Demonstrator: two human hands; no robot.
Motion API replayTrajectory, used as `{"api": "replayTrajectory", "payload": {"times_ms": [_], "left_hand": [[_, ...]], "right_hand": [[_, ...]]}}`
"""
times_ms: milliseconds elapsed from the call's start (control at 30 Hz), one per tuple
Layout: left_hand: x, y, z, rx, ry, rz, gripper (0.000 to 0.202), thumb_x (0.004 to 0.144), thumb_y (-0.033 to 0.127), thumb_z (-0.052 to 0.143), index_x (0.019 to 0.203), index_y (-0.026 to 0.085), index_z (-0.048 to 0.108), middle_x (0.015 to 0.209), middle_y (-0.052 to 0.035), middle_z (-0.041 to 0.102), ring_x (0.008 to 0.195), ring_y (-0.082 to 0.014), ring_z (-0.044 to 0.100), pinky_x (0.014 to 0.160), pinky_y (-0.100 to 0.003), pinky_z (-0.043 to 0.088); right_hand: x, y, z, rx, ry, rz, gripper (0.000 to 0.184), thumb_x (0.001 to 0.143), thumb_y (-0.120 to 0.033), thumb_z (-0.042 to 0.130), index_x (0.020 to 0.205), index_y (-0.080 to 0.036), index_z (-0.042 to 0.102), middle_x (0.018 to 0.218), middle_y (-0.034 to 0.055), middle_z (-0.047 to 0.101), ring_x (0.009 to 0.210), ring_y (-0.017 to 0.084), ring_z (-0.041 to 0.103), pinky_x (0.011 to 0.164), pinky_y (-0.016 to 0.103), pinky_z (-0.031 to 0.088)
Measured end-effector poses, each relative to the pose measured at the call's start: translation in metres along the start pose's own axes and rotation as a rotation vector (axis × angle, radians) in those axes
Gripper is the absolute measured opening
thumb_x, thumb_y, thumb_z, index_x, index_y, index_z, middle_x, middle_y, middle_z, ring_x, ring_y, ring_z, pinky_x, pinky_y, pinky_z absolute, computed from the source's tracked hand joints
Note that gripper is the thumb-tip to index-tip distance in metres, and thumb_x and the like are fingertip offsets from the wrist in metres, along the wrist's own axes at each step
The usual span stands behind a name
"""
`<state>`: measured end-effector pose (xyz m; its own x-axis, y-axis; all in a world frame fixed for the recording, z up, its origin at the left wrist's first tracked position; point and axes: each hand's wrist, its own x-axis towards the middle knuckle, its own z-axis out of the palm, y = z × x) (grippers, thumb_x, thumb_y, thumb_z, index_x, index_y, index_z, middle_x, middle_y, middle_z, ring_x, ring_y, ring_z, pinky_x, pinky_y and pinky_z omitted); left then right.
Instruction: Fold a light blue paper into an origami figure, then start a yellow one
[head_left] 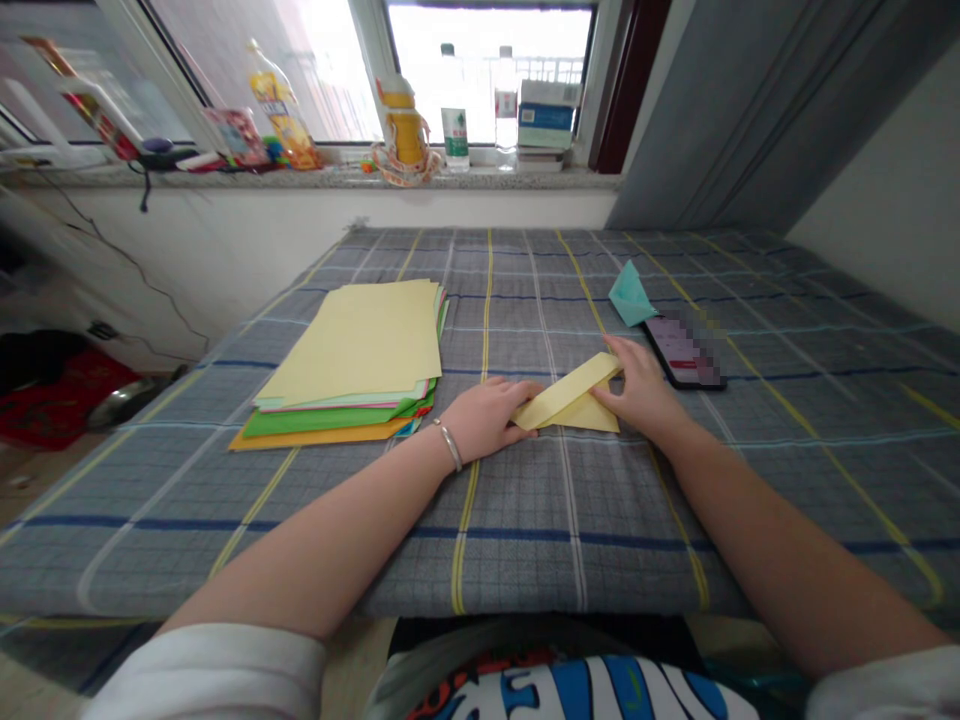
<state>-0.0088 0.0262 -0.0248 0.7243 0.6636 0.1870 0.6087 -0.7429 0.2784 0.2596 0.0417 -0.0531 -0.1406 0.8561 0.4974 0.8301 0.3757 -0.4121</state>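
Note:
A folded piece of yellow paper (566,396) lies at the middle of the cloth-covered table, a long strip crossing a triangular part below it. My left hand (491,415), with a silver bracelet at the wrist, pinches the strip's left end. At the other end, my right hand (634,385) grips the paper between thumb and fingers. Left of my hands sits a stack of coloured paper (360,340), pale yellow on top, with green and orange sheets showing at its near edge.
A folded light-blue paper shape (631,295) touches the top of a phone (684,350) right of my hands. The grey plaid tablecloth (517,510) covers the table. On the windowsill (337,178) stand bottles, a white tube (454,138) and boxes (547,115).

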Motion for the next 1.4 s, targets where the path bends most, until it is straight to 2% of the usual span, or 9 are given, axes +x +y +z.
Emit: {"api": "replayTrajectory", "payload": {"times_ms": [133,267,400,600,733,800,900,1000,1400], "left_hand": [[0.0,0.001,0.001,-0.054,0.017,-0.014,0.062,0.08,0.032,0.067,0.132,0.019,0.036,0.117,-0.0052,0.063,0.108,-0.024,0.057,0.094,-0.037,0.045],[0.001,0.003,0.001,-0.058,0.011,-0.02,0.066,0.078,0.033,0.068,0.134,0.019,0.035,0.117,-0.0055,0.063,0.11,-0.025,0.056,0.094,-0.038,0.045],[0.0,0.005,-0.001,-0.022,0.014,-0.034,0.067,0.078,0.035,0.068,0.134,0.017,0.036,0.118,-0.0088,0.061,0.107,-0.025,0.058,0.093,-0.037,0.046],[-0.002,0.005,-0.005,-0.025,-0.008,-0.094,0.064,0.075,0.039,0.071,0.128,0.017,0.043,0.118,-0.0107,0.061,0.108,-0.0261,0.057,0.095,-0.038,0.045],[-0.005,0.003,-0.008,-0.054,0.039,-0.121,0.083,0.071,0.035,0.074,0.139,0.017,0.03,0.117,-0.0108,0.057,0.105,-0.0246,0.058,0.093,-0.037,0.047],[-0.006,0.001,-0.01,-0.033,0.041,-0.107,0.08,0.071,0.035,0.075,0.138,0.021,0.033,0.115,-0.0094,0.054,0.102,-0.0238,0.058,0.091,-0.036,0.047],[-0.008,-0.001,-0.013,0.005,-0.031,-0.086,0.057,0.074,0.038,0.072,0.124,0.024,0.049,0.111,-0.0069,0.053,0.097,-0.0223,0.059,0.088,-0.035,0.048],[-0.008,-0.003,-0.015,0.026,-0.048,-0.077,0.05,0.076,0.038,0.07,0.121,0.025,0.051,0.111,-0.0064,0.054,0.095,-0.0215,0.06,0.086,-0.034,0.049],[-0.004,-0.007,-0.008,0.033,-0.052,-0.067,0.028,0.082,0.036,0.063,0.105,0.022,0.057,0.099,-0.0037,0.063,0.091,-0.0211,0.061,0.081,-0.032,0.048]], "right_hand": [[0.001,-0.02,-0.005,-0.117,0.099,-0.011,0.038,0.076,-0.027,0.061,0.112,-0.02,0.055,0.109,0.0125,0.058,0.108,0.03,0.051,0.096,0.048,0.04],[-0.003,-0.044,-0.002,-0.168,-0.006,0.041,0.007,0.08,-0.027,0.056,0.085,-0.022,0.055,0.075,0.0044,0.06,0.073,0.023,0.057,0.068,0.036,0.044],[-0.007,-0.059,0.001,-0.046,-0.148,-0.003,0.013,0.082,-0.027,0.055,0.095,-0.023,0.057,0.081,0.0011,0.066,0.066,0.017,0.058,0.06,0.03,0.041],[-0.009,-0.062,-0.003,0.018,-0.346,-0.209,0.044,0.085,-0.033,0.056,0.127,-0.024,0.051,0.101,0.0045,0.067,0.091,0.021,0.062,0.078,0.034,0.046],[-0.009,-0.061,-0.003,0.037,-0.39,-0.292,0.053,0.085,-0.041,0.056,0.133,-0.022,0.047,0.115,0.0093,0.063,0.103,0.024,0.058,0.089,0.04,0.044],[-0.008,-0.061,-0.003,0.02,-0.409,-0.318,0.057,0.082,-0.048,0.059,0.131,-0.021,0.049,0.119,0.0103,0.062,0.107,0.026,0.056,0.091,0.042,0.044],[-0.008,-0.061,-0.004,-0.021,-0.439,-0.371,0.057,0.075,-0.054,0.065,0.122,-0.023,0.057,0.118,0.0093,0.063,0.109,0.029,0.055,0.091,0.043,0.044],[-0.009,-0.063,-0.004,-0.059,-0.439,-0.393,0.054,0.075,-0.055,0.065,0.119,-0.023,0.059,0.115,0.0087,0.064,0.107,0.028,0.056,0.088,0.042,0.045],[-0.008,-0.08,0.007,-0.148,-0.336,-0.382,0.022,0.091,-0.036,0.049,0.084,-0.021,0.063,0.088,0.0058,0.065,0.09,0.021,0.056,0.076,0.032,0.042]]}}
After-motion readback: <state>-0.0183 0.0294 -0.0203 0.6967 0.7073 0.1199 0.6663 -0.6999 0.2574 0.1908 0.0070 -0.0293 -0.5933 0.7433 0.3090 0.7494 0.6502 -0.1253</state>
